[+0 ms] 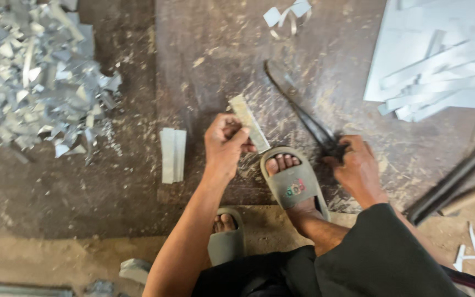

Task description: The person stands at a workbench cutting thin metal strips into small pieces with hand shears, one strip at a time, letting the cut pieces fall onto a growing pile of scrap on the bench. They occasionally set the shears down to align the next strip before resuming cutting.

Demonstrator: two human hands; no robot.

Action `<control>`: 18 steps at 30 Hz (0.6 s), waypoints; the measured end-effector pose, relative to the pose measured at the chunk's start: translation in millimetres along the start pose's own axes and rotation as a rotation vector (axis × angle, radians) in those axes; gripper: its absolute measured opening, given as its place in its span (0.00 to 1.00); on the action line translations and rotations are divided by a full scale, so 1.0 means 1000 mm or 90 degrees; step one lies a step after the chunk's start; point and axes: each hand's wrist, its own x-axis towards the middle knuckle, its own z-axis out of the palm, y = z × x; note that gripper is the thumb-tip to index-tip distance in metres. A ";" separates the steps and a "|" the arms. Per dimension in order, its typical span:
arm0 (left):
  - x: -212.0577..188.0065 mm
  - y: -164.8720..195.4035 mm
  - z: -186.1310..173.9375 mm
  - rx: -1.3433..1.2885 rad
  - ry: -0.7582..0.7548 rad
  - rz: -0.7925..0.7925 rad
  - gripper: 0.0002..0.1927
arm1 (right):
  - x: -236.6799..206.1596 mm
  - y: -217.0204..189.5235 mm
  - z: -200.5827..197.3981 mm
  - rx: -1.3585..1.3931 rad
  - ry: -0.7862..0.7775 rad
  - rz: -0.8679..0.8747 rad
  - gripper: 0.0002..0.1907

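My left hand (224, 144) pinches a narrow metal strip (249, 122) that slants up and to the left above my toes. My right hand (357, 166) grips the handle end of long dark shears (298, 107), whose blades reach up and left across the scratched floor plate (215, 49). The strip and the shear blades are apart. Both my feet are in grey slippers (294, 184), the right one planted between my hands.
A heap of shiny metal offcuts (37, 74) fills the top left. Two cut strips (172, 154) lie left of my left hand. A metal sheet with several long strips (441, 66) lies top right. Dark bars (454, 179) lean at right. Curled scraps (288, 15) sit at top.
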 end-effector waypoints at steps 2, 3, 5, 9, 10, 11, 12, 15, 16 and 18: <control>0.004 -0.005 0.004 -0.028 -0.009 0.002 0.09 | 0.002 0.019 0.010 0.028 -0.040 0.014 0.25; 0.004 -0.007 0.005 -0.035 -0.011 -0.006 0.09 | 0.003 0.027 0.016 0.046 -0.062 0.020 0.28; 0.004 -0.009 0.006 -0.042 -0.006 -0.019 0.08 | 0.005 0.043 0.024 0.034 -0.154 -0.029 0.16; 0.003 -0.004 0.003 -0.035 0.011 -0.017 0.08 | 0.002 0.066 0.025 0.192 -0.225 0.023 0.16; 0.002 -0.002 0.002 -0.029 0.019 -0.012 0.08 | 0.001 0.070 0.024 0.223 -0.304 0.074 0.17; 0.002 0.000 0.001 -0.021 0.013 -0.005 0.07 | -0.001 0.072 0.022 0.258 -0.384 0.127 0.19; 0.001 0.002 0.000 -0.016 0.009 0.004 0.07 | -0.002 0.073 0.021 0.292 -0.465 0.177 0.21; -0.001 0.004 0.002 -0.012 0.002 0.021 0.07 | -0.004 0.069 0.019 0.784 -0.544 0.332 0.20; -0.001 0.004 0.004 -0.011 0.000 0.023 0.07 | -0.003 0.066 0.019 0.628 -0.581 0.353 0.21; 0.000 0.004 0.006 -0.018 -0.003 0.014 0.07 | -0.002 0.054 0.020 0.315 -0.630 0.380 0.23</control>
